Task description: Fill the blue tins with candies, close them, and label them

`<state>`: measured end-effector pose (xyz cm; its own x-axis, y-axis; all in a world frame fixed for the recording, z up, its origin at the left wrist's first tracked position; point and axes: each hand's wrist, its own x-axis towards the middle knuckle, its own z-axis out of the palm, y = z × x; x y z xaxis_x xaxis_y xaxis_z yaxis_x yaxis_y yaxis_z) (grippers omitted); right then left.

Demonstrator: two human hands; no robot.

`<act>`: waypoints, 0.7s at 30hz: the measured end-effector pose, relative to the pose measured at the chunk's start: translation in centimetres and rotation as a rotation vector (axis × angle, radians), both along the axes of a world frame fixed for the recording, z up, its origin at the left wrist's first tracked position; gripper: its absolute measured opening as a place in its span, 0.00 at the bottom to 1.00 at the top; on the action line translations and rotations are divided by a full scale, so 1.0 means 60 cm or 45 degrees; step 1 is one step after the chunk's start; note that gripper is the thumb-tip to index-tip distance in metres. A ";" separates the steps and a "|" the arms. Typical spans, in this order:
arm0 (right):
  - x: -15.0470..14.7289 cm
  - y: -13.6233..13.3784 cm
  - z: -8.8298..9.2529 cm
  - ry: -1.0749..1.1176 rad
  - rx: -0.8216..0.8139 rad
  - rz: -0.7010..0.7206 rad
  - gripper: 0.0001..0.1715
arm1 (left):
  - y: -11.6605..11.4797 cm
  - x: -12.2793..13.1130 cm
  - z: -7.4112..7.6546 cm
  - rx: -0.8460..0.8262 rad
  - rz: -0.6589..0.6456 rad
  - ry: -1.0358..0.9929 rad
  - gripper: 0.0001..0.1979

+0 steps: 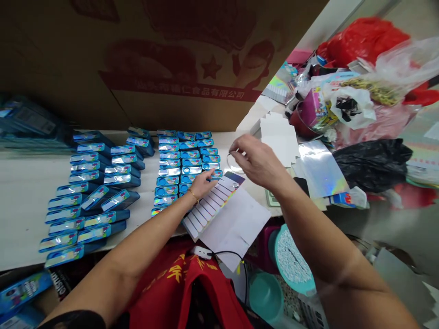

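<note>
lane between blue boxes (169, 163); carton (168, 109) blocks beyond

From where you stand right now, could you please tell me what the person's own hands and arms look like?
The left hand is ungloved, with a thin gold-coloured bracelet at its wrist. Higher on that arm, at the picture's bottom edge, dark cloth shows, probably a sleeve. The right hand is ungloved too, with no bracelet or sleeve visible along its forearm.
</note>
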<state>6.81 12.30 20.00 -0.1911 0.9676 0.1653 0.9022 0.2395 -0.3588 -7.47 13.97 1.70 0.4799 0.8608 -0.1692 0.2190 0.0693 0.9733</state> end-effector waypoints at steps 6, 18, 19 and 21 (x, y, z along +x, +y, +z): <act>-0.082 0.024 -0.111 0.020 -0.467 -0.158 0.04 | -0.055 -0.127 0.043 -0.238 0.120 -0.478 0.38; -0.219 0.029 -0.233 0.263 -0.812 -0.109 0.09 | -0.085 -0.253 -0.034 -0.341 0.741 -0.175 0.17; -0.228 0.028 -0.245 0.278 -0.841 -0.112 0.10 | -0.084 -0.266 -0.037 -0.357 0.757 -0.160 0.18; -0.246 0.026 -0.270 0.290 -0.883 -0.135 0.11 | -0.080 -0.290 -0.044 -0.334 0.768 -0.087 0.19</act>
